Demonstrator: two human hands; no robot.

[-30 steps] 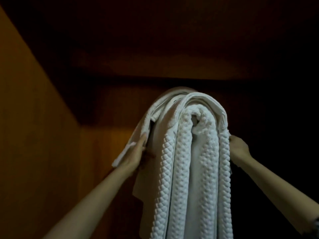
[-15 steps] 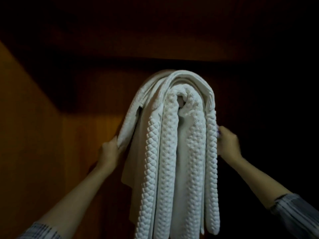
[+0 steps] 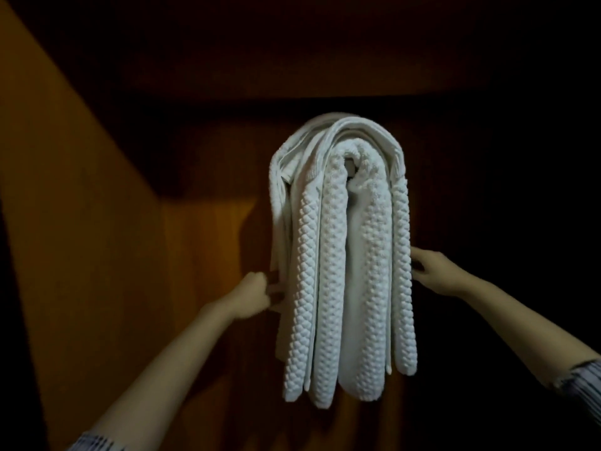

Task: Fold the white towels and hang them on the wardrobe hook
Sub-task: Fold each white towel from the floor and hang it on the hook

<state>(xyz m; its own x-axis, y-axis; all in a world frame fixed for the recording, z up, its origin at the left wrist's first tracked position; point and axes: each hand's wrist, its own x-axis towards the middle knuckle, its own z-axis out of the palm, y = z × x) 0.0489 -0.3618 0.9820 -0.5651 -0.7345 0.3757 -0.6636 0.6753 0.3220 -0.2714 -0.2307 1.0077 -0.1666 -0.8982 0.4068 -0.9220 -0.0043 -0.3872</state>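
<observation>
Already draped, the folded white waffle-weave towels point(image 3: 344, 255) hang inside the dark wooden wardrobe point(image 3: 97, 190). Left hand point(image 3: 252, 296), at nine o'clock, pinches an edge layer; right hand point(image 3: 434, 271), at three o'clock, rests half-open against them. Next, probably: straighten, release.

bare forearms, striped sleeves point(image 3: 585, 379) pushed up
</observation>
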